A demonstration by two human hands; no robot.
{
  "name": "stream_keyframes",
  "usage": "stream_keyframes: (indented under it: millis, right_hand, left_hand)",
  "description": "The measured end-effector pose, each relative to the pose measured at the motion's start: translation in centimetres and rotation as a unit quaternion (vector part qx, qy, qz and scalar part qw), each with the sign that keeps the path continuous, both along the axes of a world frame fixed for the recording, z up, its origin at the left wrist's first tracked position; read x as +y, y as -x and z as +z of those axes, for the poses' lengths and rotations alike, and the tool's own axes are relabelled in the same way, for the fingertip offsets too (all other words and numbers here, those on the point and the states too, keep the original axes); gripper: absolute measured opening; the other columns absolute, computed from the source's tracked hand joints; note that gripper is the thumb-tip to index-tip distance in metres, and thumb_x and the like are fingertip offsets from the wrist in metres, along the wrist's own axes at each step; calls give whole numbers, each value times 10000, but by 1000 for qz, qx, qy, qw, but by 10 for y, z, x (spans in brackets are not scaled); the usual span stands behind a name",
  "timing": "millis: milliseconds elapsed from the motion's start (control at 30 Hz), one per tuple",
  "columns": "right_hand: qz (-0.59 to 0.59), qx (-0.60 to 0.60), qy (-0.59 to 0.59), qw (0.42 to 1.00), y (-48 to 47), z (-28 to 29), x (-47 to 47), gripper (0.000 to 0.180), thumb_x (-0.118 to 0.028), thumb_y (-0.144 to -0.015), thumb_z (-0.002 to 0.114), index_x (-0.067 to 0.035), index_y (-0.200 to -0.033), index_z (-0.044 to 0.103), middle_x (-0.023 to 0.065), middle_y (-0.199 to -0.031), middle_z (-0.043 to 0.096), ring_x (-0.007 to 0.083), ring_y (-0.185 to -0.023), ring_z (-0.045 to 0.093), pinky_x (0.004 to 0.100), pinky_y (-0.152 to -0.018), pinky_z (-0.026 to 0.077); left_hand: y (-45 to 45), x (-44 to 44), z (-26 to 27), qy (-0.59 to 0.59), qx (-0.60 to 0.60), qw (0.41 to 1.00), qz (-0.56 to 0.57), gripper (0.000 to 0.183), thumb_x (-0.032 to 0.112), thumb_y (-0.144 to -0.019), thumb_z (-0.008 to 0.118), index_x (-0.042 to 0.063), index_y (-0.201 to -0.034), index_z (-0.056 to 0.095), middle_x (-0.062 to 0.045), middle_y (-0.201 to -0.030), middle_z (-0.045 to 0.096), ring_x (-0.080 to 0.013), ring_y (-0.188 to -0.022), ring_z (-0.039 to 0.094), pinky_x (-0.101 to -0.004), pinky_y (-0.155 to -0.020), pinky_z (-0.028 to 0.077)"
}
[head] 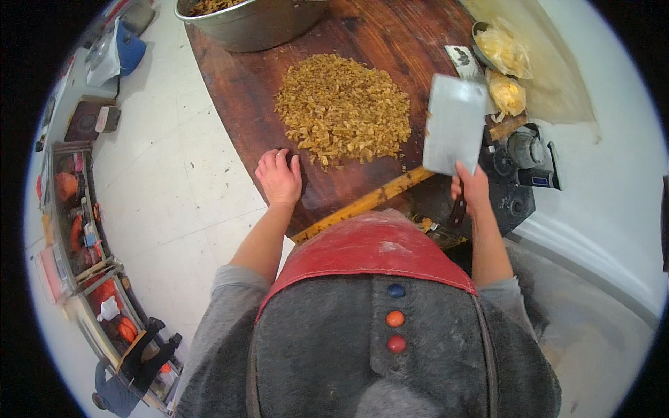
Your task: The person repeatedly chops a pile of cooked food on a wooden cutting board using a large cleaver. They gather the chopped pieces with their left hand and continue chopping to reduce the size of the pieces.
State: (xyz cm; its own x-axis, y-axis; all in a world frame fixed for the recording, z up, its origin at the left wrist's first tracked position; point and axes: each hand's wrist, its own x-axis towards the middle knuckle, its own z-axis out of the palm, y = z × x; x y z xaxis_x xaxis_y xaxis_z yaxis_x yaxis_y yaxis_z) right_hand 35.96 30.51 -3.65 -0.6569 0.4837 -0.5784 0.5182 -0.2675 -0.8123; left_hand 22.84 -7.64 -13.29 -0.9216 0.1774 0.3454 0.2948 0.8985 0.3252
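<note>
A broad heap of chopped yellow-brown food, perhaps pickled vegetable [345, 109], lies on the dark reddish wooden table [235, 104]. My right hand [470, 185] grips the dark handle of a wide cleaver [454, 125], to the right of the heap. Its blade is turned flat towards me, with a few bits stuck along the left edge. My left hand [280, 177] rests on the wood near the table's left edge, below the heap and apart from it. Nothing shows in that hand, and its fingers are slightly curled.
A large metal basin [256, 23] with similar food stands at the far left. Along the right are another flat blade [464, 62], a bowl with a plastic bag [502, 49], a second bag [507, 96] and a glass jar [525, 149]. A person [117, 386] is at lower left.
</note>
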Motion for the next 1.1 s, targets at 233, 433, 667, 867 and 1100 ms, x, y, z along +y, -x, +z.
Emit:
stream_keyframes:
  millis: [233, 433, 667, 867, 1100]
  right_hand:
    - [-148, -48, 95, 983, -46, -53, -46, 263, -215, -911, 623, -63, -1052, 461, 32, -651, 466, 135, -462, 431, 307, -400, 395]
    - [-59, 59, 109, 991, 30, -44, -86, 187, -164, -919, 591, -34, -994, 479, 45, -666, 489, 138, -461, 455, 307, -401, 402]
    - [83, -17, -125, 989, 80, -2, -86, 182, -186, -901, 564, -22, -957, 508, 55, -646, 534, 145, -481, 534, 316, -417, 444]
    - [253, 30, -345, 903, 124, 14, -85, 311, -274, -876, 575, -19, -1053, 557, 211, -783, 654, 351, -661, 654, 446, -605, 505]
    - [441, 89, -582, 678, 161, 57, -68, 233, -260, -907, 549, -40, -984, 537, 223, -812, 659, 428, -736, 634, 521, -650, 496]
  left_hand:
    - [1, 0, 1, 4, -1, 1000, -8, 313, 269, -848, 650, 92, -1094, 570, -106, -1107, 545, -311, -1109, 487, -459, -934, 363]
    - [0, 0, 2, -2, 4, 1000, -8, 307, 269, -844, 655, 92, -1083, 576, -105, -1097, 549, -312, -1102, 490, -458, -928, 366]
    - [0, -2, 0, -30, 11, 999, -3, 291, 262, -839, 656, 85, -1060, 591, -101, -1084, 561, -305, -1088, 502, -447, -930, 371]
    - [2, -3, 4, -72, -4, 997, 11, 329, 243, -835, 666, 84, -1106, 570, -121, -1132, 550, -316, -1104, 500, -451, -944, 374]
    - [61, 2, 105, -131, 117, 983, -53, 497, 193, -799, 714, 62, -1234, 511, -167, -1248, 498, -364, -1180, 468, -452, -993, 386]
